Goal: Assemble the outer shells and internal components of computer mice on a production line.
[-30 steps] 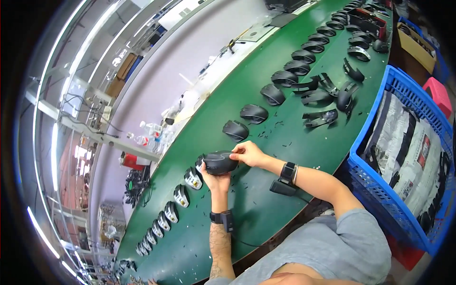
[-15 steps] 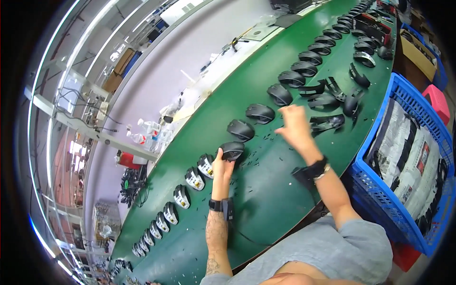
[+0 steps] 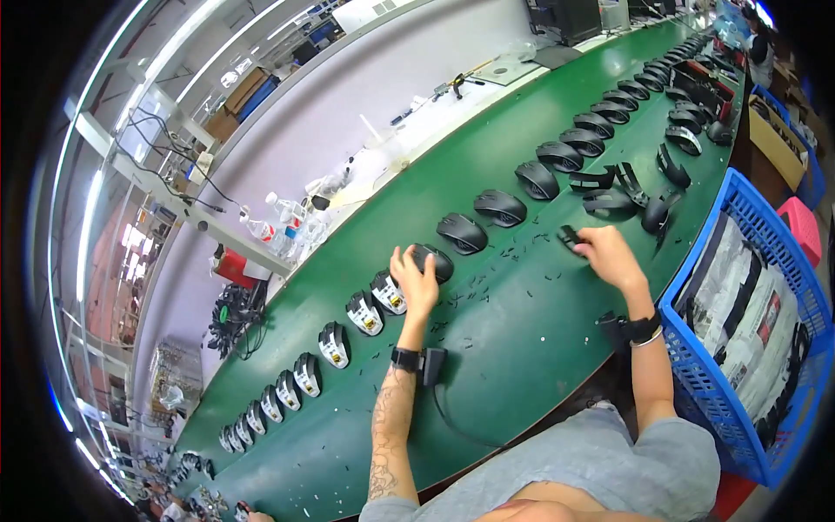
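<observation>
The left hand [image 3: 417, 287] has its fingers spread at the left end of a black mouse [image 3: 442, 265] on the green table [image 3: 513, 348]; I cannot tell whether it grips. Farther right, the right hand [image 3: 614, 257] pinches a dark part [image 3: 570, 237], near the loose black shells [image 3: 609, 205].

At left hand [image 3: 419, 283]: one black mouse [image 3: 443, 265]. In right hand [image 3: 611, 254]: one black part [image 3: 569, 237]. Left of both: at least eight grey-white mice [image 3: 334, 346].
</observation>
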